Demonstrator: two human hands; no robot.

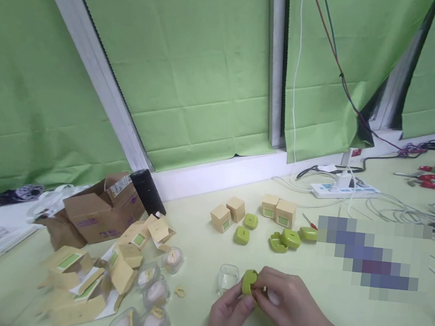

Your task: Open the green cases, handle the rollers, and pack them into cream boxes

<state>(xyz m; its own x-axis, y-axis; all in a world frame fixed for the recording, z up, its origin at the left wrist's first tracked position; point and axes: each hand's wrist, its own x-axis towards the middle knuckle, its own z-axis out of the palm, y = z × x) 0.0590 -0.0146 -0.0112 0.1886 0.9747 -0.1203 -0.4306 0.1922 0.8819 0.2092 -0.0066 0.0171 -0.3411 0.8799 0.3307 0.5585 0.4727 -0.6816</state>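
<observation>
A small olive-green plastic case (249, 283) is held up near the front of the table, its hollow side turned towards the right. My left hand (228, 312) grips it from the left, the thumb on its lower edge. Closed fingers of my right hand (291, 301) pinch at its right side and hide part of it. A whitish rounded piece (274, 296) shows beneath the right hand; whether it is held I cannot tell. Just behind the left fingertips stands a clear plastic box (228, 278).
Several clear cases with pale contents (157, 291) and a yellow loop (180, 292) lie left, beside opened small cartons (86, 283). Behind are closed small boxes (221, 218), green cases (291, 238), a screwdriver (310, 221), a power strip (345, 190) and a brown carton (101, 213).
</observation>
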